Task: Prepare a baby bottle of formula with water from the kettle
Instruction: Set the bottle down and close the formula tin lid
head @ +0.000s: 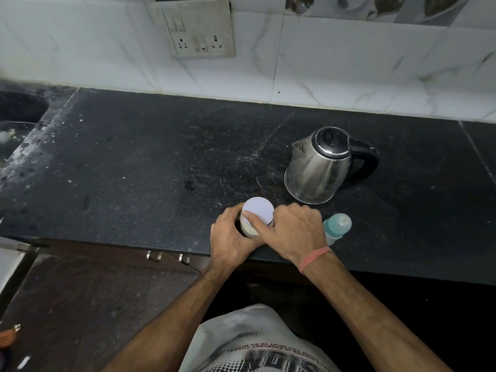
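A small formula jar (248, 229) with a pale lilac lid (259, 209) stands near the front edge of the black counter (150, 167). My left hand (232, 236) wraps round the jar's body from the left. My right hand (292, 229) grips the lid, with the thumb lying across its top. A baby bottle with a teal cap (338, 224) stands just right of my right hand, partly hidden by it. The steel kettle (318, 167) with a black lid and handle stands behind the bottle, spout pointing left.
A sink (18, 114) is set into the counter at far left. A wall socket plate (200, 30) sits on the tiled backsplash. Drawer handles (169, 256) show under the counter's front edge.
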Demonstrator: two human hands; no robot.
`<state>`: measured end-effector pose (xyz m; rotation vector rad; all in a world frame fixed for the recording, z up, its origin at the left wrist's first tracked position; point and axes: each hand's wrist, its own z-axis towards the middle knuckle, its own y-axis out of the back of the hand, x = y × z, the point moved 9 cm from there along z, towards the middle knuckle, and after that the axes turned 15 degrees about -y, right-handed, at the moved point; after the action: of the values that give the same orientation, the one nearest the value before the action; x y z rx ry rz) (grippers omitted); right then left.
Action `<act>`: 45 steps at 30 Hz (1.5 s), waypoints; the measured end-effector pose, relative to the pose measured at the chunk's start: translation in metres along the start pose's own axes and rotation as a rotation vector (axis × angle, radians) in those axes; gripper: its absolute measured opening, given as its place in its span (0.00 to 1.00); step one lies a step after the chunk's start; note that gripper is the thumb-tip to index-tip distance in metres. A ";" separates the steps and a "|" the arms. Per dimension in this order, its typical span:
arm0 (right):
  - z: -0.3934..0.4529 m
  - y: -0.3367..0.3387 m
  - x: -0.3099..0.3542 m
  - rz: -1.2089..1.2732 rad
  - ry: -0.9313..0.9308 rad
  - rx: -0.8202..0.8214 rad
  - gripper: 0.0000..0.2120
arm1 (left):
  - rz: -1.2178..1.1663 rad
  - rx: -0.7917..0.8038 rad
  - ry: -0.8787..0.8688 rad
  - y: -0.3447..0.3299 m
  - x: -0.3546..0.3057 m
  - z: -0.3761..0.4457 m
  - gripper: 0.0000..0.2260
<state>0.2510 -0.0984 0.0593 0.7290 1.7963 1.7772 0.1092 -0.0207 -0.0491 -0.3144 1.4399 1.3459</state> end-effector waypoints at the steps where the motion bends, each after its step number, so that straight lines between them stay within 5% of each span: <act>1: 0.000 0.005 -0.001 0.032 0.007 -0.027 0.44 | 0.001 -0.003 -0.002 0.000 -0.001 0.000 0.38; 5: 0.000 0.015 0.017 0.287 0.288 -0.121 0.24 | 0.009 0.019 0.003 0.000 -0.002 0.000 0.34; 8: -0.001 -0.006 0.036 0.256 0.451 0.099 0.29 | 0.031 0.050 0.010 -0.004 0.002 0.000 0.28; 14: 0.003 0.006 0.024 -0.156 0.201 0.159 0.39 | 0.015 0.027 -0.004 0.000 -0.004 0.000 0.37; 16: 0.000 0.021 0.022 -0.144 0.207 0.127 0.37 | 0.008 0.022 0.002 0.001 -0.005 0.000 0.35; 19: -0.002 0.029 0.030 -0.014 0.337 0.130 0.21 | 0.004 0.025 0.013 0.000 -0.005 -0.001 0.36; 23: -0.002 -0.010 0.041 -0.049 0.475 0.344 0.38 | 0.032 0.032 0.017 -0.001 -0.006 -0.002 0.36; 37: -0.002 -0.032 0.032 -0.016 0.438 0.135 0.32 | 0.053 -0.008 0.025 -0.006 0.001 -0.005 0.25; 40: -0.002 -0.030 0.026 0.039 0.398 0.149 0.33 | 0.050 0.049 0.024 -0.004 -0.006 -0.003 0.32; 45: 0.017 -0.007 -0.007 0.314 0.164 0.165 0.39 | 0.099 0.184 -0.050 0.008 -0.030 0.007 0.69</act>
<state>0.2678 -0.0909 0.0518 1.0031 2.0467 1.9507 0.1177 -0.0258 -0.0193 -0.0897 1.5411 1.2790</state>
